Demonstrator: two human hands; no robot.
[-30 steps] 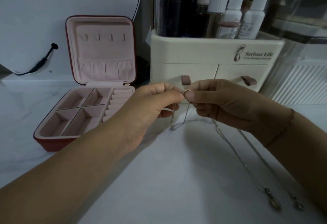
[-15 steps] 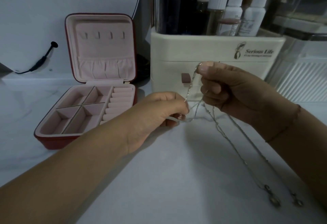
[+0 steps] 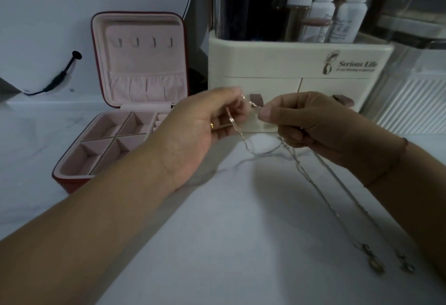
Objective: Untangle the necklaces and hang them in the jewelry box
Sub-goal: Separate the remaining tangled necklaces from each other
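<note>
Nearby, a cream drawer organizer [image 3: 277, 63] packed with bottles [image 3: 350, 8] stands just right of the open jewelry box [image 3: 144, 63], whose lid is upright. A black cable [image 3: 60, 75] runs along the wall at left. Over the white table [image 3: 241, 244], the left hand [image 3: 205, 126] and right hand [image 3: 313, 126] each pinch the necklaces [image 3: 313, 184] between thumb and fingertips, close together. The chains trail down to pendants [image 3: 376, 266] beside the right forearm. The left hand covers part of the box's ring rolls. How the strands cross under the right hand's curled fingers is hard to make out.

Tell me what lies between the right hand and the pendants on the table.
Head view: two thin chains run from the right hand to the pendants, over the white tabletop.
</note>
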